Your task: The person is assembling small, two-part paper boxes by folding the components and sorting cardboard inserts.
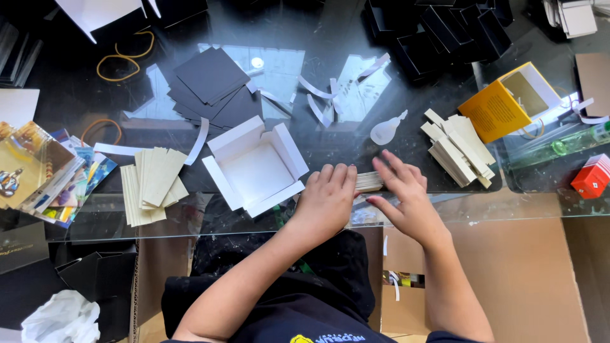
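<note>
Head view, glass table [483, 203], both hands [327, 200] on card stack [368, 181]

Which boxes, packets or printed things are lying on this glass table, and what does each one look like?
White box: open, flaps spread, left of the left hand.
Yellow box: open, upper right, pale inside.
Red carton: small, at the right edge.
Black boxes: heaped at the top.
Colourful printed cards: fanned stack at the left edge.
Beige card strips: small stack between left hand and right hand.
</note>
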